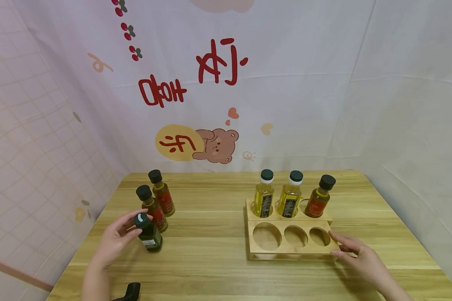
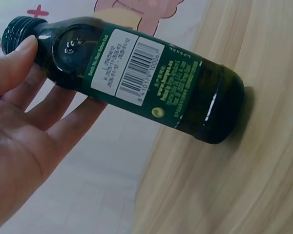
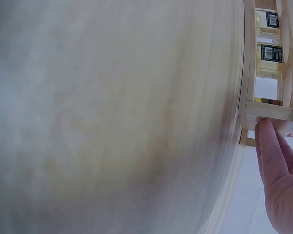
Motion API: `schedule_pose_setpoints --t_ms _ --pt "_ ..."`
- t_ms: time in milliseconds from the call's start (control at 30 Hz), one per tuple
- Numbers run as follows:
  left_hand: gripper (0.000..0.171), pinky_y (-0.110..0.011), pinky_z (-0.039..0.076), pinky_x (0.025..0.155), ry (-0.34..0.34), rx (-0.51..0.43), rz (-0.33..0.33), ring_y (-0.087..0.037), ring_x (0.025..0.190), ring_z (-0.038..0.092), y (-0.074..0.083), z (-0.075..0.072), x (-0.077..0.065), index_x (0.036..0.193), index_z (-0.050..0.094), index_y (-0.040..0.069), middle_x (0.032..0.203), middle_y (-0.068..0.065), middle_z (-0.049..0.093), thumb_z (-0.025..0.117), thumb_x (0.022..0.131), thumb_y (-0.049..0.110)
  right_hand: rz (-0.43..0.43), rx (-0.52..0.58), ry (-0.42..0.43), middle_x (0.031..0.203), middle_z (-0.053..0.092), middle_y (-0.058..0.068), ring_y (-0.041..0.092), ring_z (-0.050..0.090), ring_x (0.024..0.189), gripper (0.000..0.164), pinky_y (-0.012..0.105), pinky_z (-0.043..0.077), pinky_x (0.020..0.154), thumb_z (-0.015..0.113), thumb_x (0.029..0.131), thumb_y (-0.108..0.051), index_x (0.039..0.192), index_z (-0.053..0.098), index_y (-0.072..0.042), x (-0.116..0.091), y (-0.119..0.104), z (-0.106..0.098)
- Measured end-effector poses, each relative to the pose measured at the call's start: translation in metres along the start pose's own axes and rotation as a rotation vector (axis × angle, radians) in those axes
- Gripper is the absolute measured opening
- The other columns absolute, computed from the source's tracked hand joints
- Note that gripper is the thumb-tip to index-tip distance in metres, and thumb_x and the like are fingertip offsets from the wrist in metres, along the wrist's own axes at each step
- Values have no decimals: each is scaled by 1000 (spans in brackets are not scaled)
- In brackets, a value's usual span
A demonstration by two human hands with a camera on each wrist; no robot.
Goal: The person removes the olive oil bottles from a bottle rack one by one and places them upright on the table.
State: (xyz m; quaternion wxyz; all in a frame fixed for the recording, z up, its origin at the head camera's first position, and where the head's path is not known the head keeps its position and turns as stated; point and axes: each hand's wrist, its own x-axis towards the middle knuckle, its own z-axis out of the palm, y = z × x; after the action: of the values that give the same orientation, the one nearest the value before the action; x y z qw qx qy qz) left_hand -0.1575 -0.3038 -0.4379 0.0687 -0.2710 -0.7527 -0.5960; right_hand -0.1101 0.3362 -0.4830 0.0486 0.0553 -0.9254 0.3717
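My left hand pinches a dark green glass bottle by its neck, thumb on one side and fingers on the other. In the left wrist view, its green label carries a white barcode panel, and its base is close to the tabletop; contact there is unclear. Just behind it stand two red-labelled bottles with black caps. On the right, my right hand holds the front right corner of a two-step wooden rack, thumb at the front edge and fingers against the end.
Two yellow oil bottles with green caps and one red-labelled bottle occupy the rack's back row. Three round holes show in its front row. A black object lies at the near left edge. Printed cloth hangs behind the table.
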Motion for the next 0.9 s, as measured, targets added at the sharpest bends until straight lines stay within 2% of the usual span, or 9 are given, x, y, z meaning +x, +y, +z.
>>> schedule_pose_setpoints --t_ms 133,233,333,500,600,767,900 --pt "48 -21 51 90 -6 -34 7 -13 117 60 -4 -7 -4 138 42 -17 123 -18 64 54 92 -18 10 5 -7 129 60 19 -4 57 95 55 23 54 72 75 89 -25 138 58 -6 0 -1 0" --pt "50 -21 51 90 -4 -35 6 -13 116 61 -7 -11 -6 138 42 -17 124 -6 66 52 89 -24 3 5 -2 128 60 19 -3 57 94 55 24 54 71 75 89 -24 138 59 -6 1 -1 0" --pt "53 -21 51 90 -10 -29 -5 -14 117 61 -9 -13 -7 138 41 -17 124 0 66 51 87 -27 -7 3 5 127 61 19 -4 57 93 55 24 54 71 76 88 -23 137 59 -5 1 -1 0" --pt "53 -22 50 92 -34 -38 1 -16 119 59 -11 -16 -7 138 39 -19 124 -4 66 50 87 -28 -20 -4 14 127 61 19 -4 57 92 54 24 54 70 76 88 -23 137 60 -5 1 -1 1" --pt "52 -20 51 90 -38 -46 2 -13 118 60 -12 -17 -8 138 39 -19 124 -5 66 50 87 -27 -33 -8 23 126 62 19 -4 57 92 54 24 54 70 76 88 -22 136 60 -5 0 0 1" --pt "50 -19 51 89 -48 -39 1 -10 117 60 -13 -21 -9 138 39 -18 126 -2 65 50 89 -25 -35 -1 29 124 62 18 -3 57 91 53 24 53 69 76 88 -21 136 61 -5 0 0 2" --pt "49 -22 52 89 -84 -46 -7 -11 118 59 -13 -24 -8 139 38 -18 129 -1 63 49 92 -22 -19 -3 25 126 61 18 -4 56 92 53 24 53 69 76 88 -23 136 61 -6 -1 0 1"
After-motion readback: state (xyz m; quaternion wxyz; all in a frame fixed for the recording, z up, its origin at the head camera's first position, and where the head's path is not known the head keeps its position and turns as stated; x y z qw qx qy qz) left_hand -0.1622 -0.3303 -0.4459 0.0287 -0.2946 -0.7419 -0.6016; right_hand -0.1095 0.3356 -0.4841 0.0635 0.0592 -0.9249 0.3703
